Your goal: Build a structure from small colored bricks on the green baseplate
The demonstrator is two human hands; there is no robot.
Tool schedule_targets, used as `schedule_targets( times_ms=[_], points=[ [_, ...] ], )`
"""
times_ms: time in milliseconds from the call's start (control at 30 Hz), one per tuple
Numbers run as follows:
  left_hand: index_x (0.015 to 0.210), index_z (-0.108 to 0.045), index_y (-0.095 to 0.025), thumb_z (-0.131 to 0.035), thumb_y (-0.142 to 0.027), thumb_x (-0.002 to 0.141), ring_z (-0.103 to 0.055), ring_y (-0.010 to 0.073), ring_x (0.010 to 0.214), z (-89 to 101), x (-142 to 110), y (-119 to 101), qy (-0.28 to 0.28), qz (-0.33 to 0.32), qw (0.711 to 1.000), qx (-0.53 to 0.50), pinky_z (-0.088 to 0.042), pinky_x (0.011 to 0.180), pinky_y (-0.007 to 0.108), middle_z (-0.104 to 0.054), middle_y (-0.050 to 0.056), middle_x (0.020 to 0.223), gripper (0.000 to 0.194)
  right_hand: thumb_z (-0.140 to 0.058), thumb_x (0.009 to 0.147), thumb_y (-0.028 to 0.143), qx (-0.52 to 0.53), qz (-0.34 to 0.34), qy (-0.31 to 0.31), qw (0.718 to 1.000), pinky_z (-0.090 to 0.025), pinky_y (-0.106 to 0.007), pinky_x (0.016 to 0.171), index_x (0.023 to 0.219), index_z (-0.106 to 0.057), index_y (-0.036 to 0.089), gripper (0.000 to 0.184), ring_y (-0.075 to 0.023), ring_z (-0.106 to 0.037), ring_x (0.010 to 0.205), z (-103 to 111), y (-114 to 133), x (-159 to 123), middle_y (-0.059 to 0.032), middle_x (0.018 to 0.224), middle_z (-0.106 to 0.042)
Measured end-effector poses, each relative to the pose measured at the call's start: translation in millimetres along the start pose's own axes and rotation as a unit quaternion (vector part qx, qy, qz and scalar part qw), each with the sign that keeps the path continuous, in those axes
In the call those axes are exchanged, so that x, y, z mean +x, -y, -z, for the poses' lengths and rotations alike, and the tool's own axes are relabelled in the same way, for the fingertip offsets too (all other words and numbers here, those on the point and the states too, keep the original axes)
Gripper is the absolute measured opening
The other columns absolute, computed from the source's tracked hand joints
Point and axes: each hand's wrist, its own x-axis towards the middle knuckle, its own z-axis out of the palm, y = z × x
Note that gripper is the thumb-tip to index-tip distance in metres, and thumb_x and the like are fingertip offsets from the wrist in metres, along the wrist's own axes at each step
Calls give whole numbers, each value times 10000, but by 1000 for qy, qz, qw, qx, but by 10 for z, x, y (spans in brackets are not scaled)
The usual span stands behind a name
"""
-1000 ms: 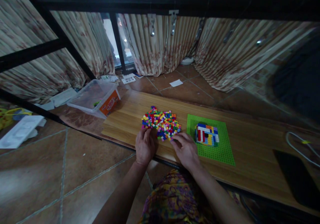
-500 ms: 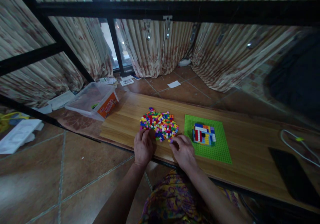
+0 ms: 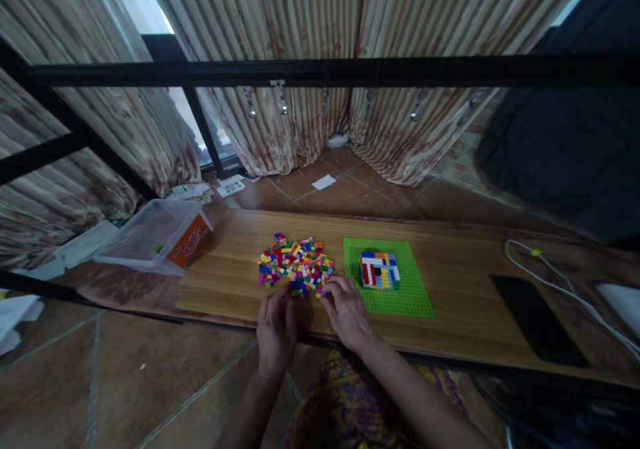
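While the loose toy bricks (image 3: pixel 300 259) are spread in a heap on the wooden table (image 3: pixel 460 302), their near edge is met by the right hand (image 3: pixel 349 315) at four o'clock, its fingers bent together; whether a brick is gripped cannot be told. At seven o'clock, the left hand (image 3: pixel 276 342) is held beside the heap, fingers curled, thumb apart, any grip hidden. A strip of wood is left between heap and green baseplate (image 3: pixel 415 289) at three o'clock, where a multicoloured brick build (image 3: pixel 393 277) is set. The near table edge is overhung by both wrists.
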Motion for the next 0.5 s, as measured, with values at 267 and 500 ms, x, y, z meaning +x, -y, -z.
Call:
schedule_targets(
  times_ms=[267, 500],
  points=[
    [794, -636, -168, -581, -449, 835, -534, 119, 666, -47, 6, -429, 207, 165, 935, -237, -417, 617, 218, -598, -7, 702, 289, -488, 900, 187, 118, -18, 66, 991, -487, -291, 743, 925, -573, 231, 100, -174, -615, 820, 270, 215, -172, -27, 893, -625],
    [726, -577, -155, -669, -407, 744, -376, 62, 508, -87, -88, -529, 225, 291, 861, -352, -295, 491, 191, -492, -51, 578, 268, -613, 828, 320, 367, -199, 50, 907, -528, -296, 690, 860, -662, 215, 120, -176, -654, 742, 253, 209, -347, -15, 796, -685]
  ],
)
